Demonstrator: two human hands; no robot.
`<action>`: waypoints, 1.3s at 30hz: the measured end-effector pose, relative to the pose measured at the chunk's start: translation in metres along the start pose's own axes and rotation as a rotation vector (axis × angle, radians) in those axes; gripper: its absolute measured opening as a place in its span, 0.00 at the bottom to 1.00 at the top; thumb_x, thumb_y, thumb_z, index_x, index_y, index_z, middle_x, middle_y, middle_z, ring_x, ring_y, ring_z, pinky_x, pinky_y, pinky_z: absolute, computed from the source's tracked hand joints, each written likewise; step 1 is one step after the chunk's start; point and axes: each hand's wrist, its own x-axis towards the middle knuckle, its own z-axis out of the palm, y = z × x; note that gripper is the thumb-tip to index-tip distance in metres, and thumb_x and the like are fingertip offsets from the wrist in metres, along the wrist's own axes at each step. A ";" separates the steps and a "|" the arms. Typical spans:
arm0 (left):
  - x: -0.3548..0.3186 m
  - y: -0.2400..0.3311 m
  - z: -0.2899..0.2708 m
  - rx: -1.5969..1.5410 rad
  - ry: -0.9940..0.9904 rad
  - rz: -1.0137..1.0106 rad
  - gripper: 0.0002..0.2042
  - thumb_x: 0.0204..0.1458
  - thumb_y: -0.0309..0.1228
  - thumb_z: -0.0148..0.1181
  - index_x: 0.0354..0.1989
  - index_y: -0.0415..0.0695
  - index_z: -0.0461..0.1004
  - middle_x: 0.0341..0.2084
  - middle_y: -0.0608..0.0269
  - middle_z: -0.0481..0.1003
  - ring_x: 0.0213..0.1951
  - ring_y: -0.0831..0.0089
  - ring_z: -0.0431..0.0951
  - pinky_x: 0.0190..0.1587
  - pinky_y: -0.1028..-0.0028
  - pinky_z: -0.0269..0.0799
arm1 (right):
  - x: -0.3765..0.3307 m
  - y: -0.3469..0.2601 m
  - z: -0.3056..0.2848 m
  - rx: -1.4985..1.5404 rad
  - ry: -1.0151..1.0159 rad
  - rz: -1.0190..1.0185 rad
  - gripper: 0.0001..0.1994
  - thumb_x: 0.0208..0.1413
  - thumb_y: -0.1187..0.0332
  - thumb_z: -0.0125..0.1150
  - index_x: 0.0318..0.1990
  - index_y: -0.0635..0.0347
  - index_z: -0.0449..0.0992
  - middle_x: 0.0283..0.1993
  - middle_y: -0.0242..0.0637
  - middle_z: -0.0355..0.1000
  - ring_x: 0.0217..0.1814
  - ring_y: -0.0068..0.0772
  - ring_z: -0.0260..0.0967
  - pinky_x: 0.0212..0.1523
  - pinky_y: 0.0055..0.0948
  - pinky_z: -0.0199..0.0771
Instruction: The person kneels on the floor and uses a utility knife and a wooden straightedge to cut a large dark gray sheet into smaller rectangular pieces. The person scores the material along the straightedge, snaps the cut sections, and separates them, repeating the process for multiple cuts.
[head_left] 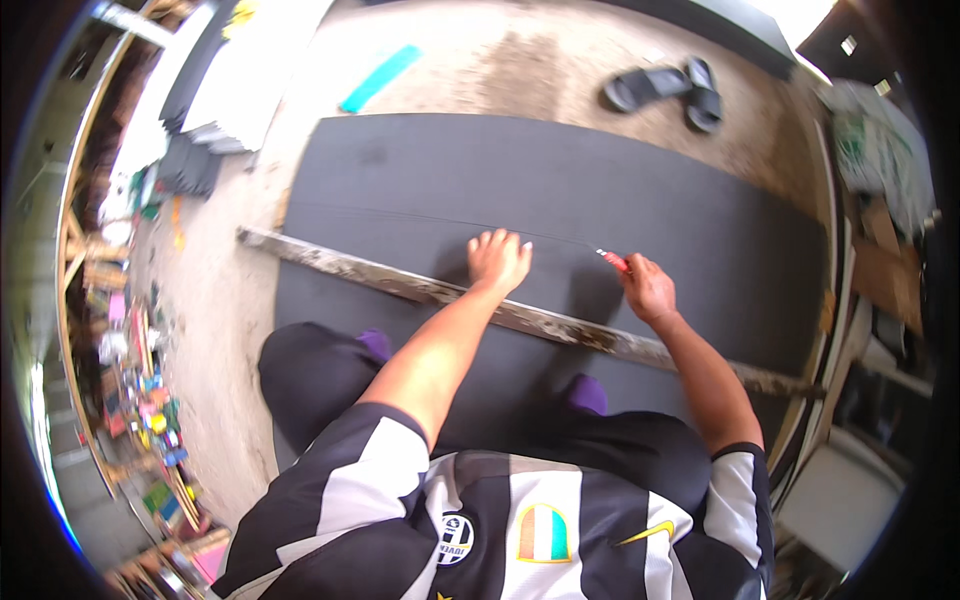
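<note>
At the far left, stacks of dark sheets [195,150] are seen against a cluttered wall, and a turquoise strip [380,78] lies on the concrete floor [215,330] beyond them. A large black sheet [600,190] is spread flat on the floor, and a long, weathered straightedge bar [360,270] is laid across it at a slant, running from the sheet's left edge down to its right edge.

The left hand [497,260] is pressed palm-down on the sheet, just beyond the bar, with its fingers spread and nothing held in them. A thin scored line [420,217] is visible on the sheet, running from the left toward the right hand. The right hand [648,288] is closed in a tight grip around a small red-handled cutter [614,260], whose tip touches the sheet at the end of that line. A pair of dark sandals [668,88] rests on the floor further back, well apart from the work.

The step in hand appears to be the cutting of the sheet, with the cut roughly two thirds across. The next move would call for the sheet to be kept pinned by the left hand while the blade is drawn steadily rightward.
</note>
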 end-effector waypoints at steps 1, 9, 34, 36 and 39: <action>0.022 -0.004 -0.017 0.011 -0.051 -0.071 0.17 0.64 0.49 0.58 0.40 0.49 0.84 0.42 0.61 0.81 0.52 0.59 0.78 0.55 0.53 0.68 | 0.023 -0.018 -0.006 0.035 0.015 -0.004 0.10 0.67 0.60 0.62 0.46 0.55 0.74 0.42 0.42 0.79 0.47 0.54 0.78 0.45 0.50 0.77; 0.158 -0.141 -0.166 -0.030 -0.502 -0.299 0.26 0.62 0.55 0.60 0.59 0.49 0.82 0.61 0.56 0.79 0.64 0.56 0.78 0.65 0.52 0.72 | 0.180 -0.184 -0.031 -0.003 0.002 -0.140 0.11 0.70 0.59 0.58 0.47 0.56 0.71 0.43 0.46 0.80 0.46 0.58 0.78 0.43 0.53 0.76; 0.046 -0.526 -0.061 -0.263 0.319 -0.799 0.25 0.64 0.50 0.60 0.65 0.50 0.74 0.60 0.48 0.74 0.62 0.50 0.72 0.65 0.50 0.67 | 0.272 -0.498 0.234 0.135 -0.360 -0.092 0.14 0.71 0.57 0.54 0.52 0.57 0.71 0.48 0.51 0.80 0.50 0.65 0.77 0.48 0.57 0.75; 0.055 -0.538 -0.065 -0.314 0.249 -0.843 0.24 0.65 0.51 0.58 0.63 0.51 0.76 0.60 0.49 0.75 0.63 0.49 0.72 0.65 0.49 0.67 | 0.274 -0.511 0.234 0.105 -0.384 -0.102 0.14 0.71 0.58 0.52 0.54 0.56 0.70 0.50 0.49 0.80 0.52 0.62 0.78 0.48 0.56 0.76; 0.062 -0.555 -0.076 -0.477 0.210 -0.820 0.22 0.69 0.52 0.52 0.51 0.45 0.81 0.51 0.44 0.80 0.56 0.44 0.77 0.58 0.48 0.72 | 0.281 -0.525 0.232 0.079 -0.366 -0.176 0.14 0.72 0.58 0.52 0.55 0.55 0.71 0.51 0.47 0.80 0.52 0.60 0.78 0.48 0.55 0.77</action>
